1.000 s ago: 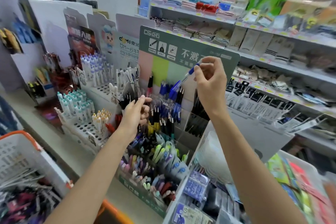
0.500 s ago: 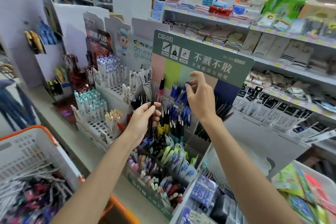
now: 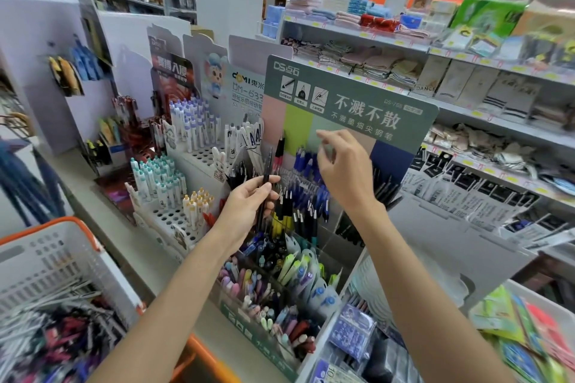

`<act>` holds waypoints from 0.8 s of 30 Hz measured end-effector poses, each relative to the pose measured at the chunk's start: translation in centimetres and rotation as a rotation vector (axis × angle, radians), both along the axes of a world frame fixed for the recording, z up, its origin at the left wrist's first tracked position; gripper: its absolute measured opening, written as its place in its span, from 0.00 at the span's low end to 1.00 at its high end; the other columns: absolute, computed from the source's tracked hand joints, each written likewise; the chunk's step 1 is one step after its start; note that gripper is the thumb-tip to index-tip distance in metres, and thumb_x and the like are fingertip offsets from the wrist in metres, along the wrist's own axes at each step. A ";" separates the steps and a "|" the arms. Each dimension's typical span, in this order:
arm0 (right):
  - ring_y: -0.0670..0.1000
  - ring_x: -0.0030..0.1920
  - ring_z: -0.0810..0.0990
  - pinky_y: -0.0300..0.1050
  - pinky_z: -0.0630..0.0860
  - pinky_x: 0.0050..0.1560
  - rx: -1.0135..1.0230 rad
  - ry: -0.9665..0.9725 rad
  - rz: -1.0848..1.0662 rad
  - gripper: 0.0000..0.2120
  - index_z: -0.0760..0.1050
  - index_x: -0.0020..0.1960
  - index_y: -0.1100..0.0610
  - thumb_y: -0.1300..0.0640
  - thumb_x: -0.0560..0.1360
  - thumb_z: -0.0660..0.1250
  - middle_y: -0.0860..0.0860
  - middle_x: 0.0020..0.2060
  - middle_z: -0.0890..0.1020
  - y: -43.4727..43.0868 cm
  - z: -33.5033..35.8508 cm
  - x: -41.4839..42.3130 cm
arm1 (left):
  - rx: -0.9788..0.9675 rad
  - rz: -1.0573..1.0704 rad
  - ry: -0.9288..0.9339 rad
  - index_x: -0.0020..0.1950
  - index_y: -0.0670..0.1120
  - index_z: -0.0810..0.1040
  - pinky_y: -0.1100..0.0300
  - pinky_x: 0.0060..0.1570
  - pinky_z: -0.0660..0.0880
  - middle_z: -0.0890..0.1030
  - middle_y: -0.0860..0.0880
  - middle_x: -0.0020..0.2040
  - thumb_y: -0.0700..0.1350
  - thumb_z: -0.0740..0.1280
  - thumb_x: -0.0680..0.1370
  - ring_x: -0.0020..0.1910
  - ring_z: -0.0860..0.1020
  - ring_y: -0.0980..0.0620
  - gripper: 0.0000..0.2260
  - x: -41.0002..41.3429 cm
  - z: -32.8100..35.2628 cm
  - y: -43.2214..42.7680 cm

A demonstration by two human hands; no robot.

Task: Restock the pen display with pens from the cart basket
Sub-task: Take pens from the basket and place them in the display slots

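Now, left grip (image 3: 249,200): pinching a dark pen (image 3: 267,174) upright, just in front of the pen display (image 3: 351,102).
Right grip (image 3: 342,171): empty, fingers loose, by the blue pens (image 3: 306,162).
Cart basket (image 3: 46,258): more pens, lower left.
Risk: crowded slots; a careless push could topple neighbours or misfile the colour.

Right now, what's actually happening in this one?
A person is restocking a shop pen display. The left grip holds a dark pen upright in front of the racks, pinched between thumb and fingers. The right grip is open and empty, fingers relaxed, hovering by the row of blue pens under the green header. The cart basket at lower left holds a heap of loose pens.
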State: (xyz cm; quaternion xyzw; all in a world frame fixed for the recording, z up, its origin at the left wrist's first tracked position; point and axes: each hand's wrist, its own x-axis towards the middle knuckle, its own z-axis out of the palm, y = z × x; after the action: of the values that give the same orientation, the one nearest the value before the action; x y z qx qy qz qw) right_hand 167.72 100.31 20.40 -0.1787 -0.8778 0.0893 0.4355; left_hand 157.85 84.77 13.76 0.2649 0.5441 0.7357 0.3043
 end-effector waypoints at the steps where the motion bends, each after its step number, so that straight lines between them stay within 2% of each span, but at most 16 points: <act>1: 0.46 0.38 0.75 0.40 0.76 0.42 -0.046 0.077 0.010 0.13 0.80 0.62 0.60 0.65 0.78 0.67 0.51 0.50 0.82 -0.1 0.8 0.5 | 0.001 -0.004 0.018 0.59 0.46 0.80 0.64 0.39 0.74 0.79 0.51 0.39 0.40 0.60 0.84 0.37 0.74 0.56 0.10 -0.1 0.1 -0.1; 3: 0.44 0.37 0.76 0.36 0.74 0.41 -0.192 0.150 0.054 0.12 0.81 0.60 0.59 0.64 0.78 0.67 0.48 0.46 0.83 -0.3 2.2 1.5 | 0.006 -0.017 0.052 0.58 0.47 0.81 0.65 0.40 0.74 0.79 0.51 0.39 0.40 0.61 0.83 0.37 0.75 0.57 0.10 0.0 0.6 0.0; 7: 0.39 0.41 0.80 0.31 0.74 0.43 -0.445 0.074 0.212 0.13 0.79 0.63 0.56 0.59 0.79 0.69 0.46 0.44 0.83 -1.5 3.2 2.6 | 0.030 -0.099 0.103 0.59 0.46 0.81 0.65 0.41 0.74 0.79 0.51 0.38 0.39 0.63 0.82 0.37 0.75 0.56 0.10 1.0 1.6 1.4; 10: 0.40 0.46 0.82 0.31 0.75 0.46 -0.457 0.060 0.227 0.15 0.78 0.64 0.55 0.57 0.78 0.71 0.45 0.44 0.84 -1.7 2.6 3.1 | 0.023 -0.165 0.139 0.58 0.47 0.81 0.65 0.39 0.73 0.80 0.52 0.37 0.39 0.64 0.82 0.36 0.74 0.56 0.09 2.1 2.0 2.6; 13: 0.41 0.44 0.83 0.34 0.76 0.46 -0.431 0.107 0.199 0.10 0.82 0.57 0.56 0.61 0.77 0.72 0.46 0.42 0.84 -1.8 2.1 3.8 | 0.033 -0.242 0.159 0.58 0.46 0.81 0.65 0.39 0.73 0.80 0.52 0.36 0.39 0.64 0.82 0.35 0.74 0.56 0.09 3.1 2.3 3.4; 15: 0.44 0.43 0.83 0.37 0.77 0.47 -0.427 0.150 0.191 0.09 0.81 0.56 0.57 0.62 0.76 0.71 0.49 0.41 0.85 -1.9 2.1 4.6 | 0.038 -0.278 0.142 0.58 0.49 0.81 0.65 0.42 0.75 0.83 0.52 0.41 0.40 0.64 0.82 0.38 0.78 0.57 0.09 3.8 2.7 3.9; 17: 0.45 0.42 0.83 0.37 0.78 0.46 -0.425 0.236 0.162 0.10 0.78 0.57 0.56 0.63 0.76 0.72 0.49 0.40 0.85 -1.7 2.6 5.9 | 0.030 -0.179 0.203 0.60 0.53 0.79 0.66 0.50 0.77 0.84 0.55 0.51 0.41 0.65 0.81 0.47 0.81 0.61 0.11 4.3 2.7 4.6; 19: 0.44 0.41 0.83 0.37 0.78 0.46 -0.384 0.368 0.109 0.09 0.77 0.55 0.57 0.63 0.76 0.72 0.47 0.40 0.84 -1.0 3.6 7.6 | 0.054 0.062 0.235 0.62 0.52 0.78 0.65 0.55 0.76 0.80 0.54 0.58 0.39 0.65 0.81 0.54 0.79 0.60 0.12 4.2 2.5 5.1; 21: 0.44 0.40 0.82 0.37 0.78 0.46 -0.324 0.466 0.051 0.08 0.76 0.53 0.57 0.63 0.76 0.71 0.46 0.39 0.83 -0.1 4.6 9.3 | 0.114 0.277 0.106 0.57 0.49 0.78 0.62 0.49 0.76 0.79 0.51 0.52 0.36 0.63 0.80 0.48 0.78 0.56 0.10 3.8 2.5 5.1; 24: 0.45 0.40 0.81 0.39 0.78 0.46 -0.249 0.498 -0.019 0.05 0.76 0.51 0.58 0.62 0.77 0.71 0.44 0.39 0.81 0.9 5.0 11.0 | 0.143 0.419 -0.015 0.50 0.47 0.76 0.65 0.38 0.73 0.76 0.51 0.44 0.34 0.60 0.80 0.36 0.74 0.58 0.09 3.1 2.4 5.2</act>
State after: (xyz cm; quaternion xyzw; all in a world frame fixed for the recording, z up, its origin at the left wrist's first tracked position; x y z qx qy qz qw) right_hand 178.67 101.19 25.41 -0.2117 -0.7242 0.2334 0.6134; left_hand 160.96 90.00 16.20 0.1613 0.5313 0.8216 0.1292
